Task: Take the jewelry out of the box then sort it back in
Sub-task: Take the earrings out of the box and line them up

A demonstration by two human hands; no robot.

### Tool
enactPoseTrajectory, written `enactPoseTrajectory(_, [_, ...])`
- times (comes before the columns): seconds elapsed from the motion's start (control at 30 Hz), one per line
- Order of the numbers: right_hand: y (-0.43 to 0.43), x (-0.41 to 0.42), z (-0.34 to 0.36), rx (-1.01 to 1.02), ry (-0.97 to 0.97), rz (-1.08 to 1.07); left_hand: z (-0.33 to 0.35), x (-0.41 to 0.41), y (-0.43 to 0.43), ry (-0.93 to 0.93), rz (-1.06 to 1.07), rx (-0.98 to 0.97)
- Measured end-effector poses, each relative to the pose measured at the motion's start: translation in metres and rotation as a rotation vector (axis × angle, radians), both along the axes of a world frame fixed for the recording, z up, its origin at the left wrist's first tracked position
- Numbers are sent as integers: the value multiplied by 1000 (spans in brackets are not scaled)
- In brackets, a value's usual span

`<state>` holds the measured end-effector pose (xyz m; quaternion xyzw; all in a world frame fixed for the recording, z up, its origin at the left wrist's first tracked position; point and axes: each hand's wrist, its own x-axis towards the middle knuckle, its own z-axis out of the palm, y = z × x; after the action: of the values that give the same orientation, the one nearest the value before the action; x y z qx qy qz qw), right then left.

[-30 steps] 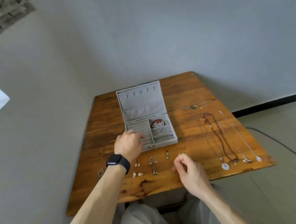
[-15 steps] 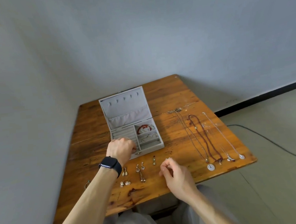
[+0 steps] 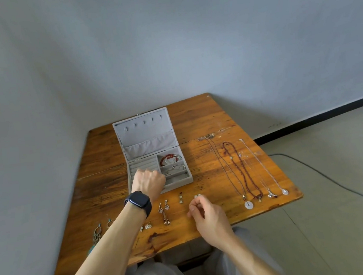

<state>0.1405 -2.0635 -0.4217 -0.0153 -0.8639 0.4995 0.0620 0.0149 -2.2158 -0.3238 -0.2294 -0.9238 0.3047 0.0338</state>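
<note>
Wooden table (image 3: 196,118) pushed into a grey corner, seen from above by a seated person. Grey velvet jewelry box (image 3: 144,132) stands open at the table's 11 o'clock, its lid upright. Four necklaces (image 3: 249,205) lie stretched out side by side at 3 o'clock, well apart from the box.

The left hand (image 3: 149,181) reaches into the box's ring-roll section, at the box's own 8 o'clock. Its fingers are curled under with the knuckles facing the viewer; whether they grasp anything cannot be told. The right hand (image 3: 205,214) hovers at the table's 6 o'clock, fingers bent toward the thumb; whether they pinch anything cannot be told. A black smartwatch (image 3: 139,201) sits on the left wrist.

Inside the box, a red bracelet (image 3: 168,158) fills the 1 o'clock compartment, with a silver bangle (image 3: 174,168) in the one below. Earrings (image 3: 164,212) lie in a row along the table's near edge, from 6 to 8 o'clock. Two pale studs (image 3: 197,196) rest just beyond the right fingertips.
</note>
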Motion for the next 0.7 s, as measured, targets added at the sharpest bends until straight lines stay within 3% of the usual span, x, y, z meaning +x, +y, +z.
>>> enactPoseTrajectory(0.2, [1, 0, 2, -26, 2, 13, 5, -6, -8, -29, 73, 115])
enactPoseTrajectory(0.37, [1, 1, 5, -19, 36, 25, 10, -6, -30, -143, 199, 479])
enactPoseTrajectory(0.53, [2, 1, 6, 35, 68, 26, 3, 33, -37, -155, 191, 842])
enactPoseTrajectory(0.7, [2, 1, 5, 9, 56, 17, -35, 93, -22, -64, 94, 953])
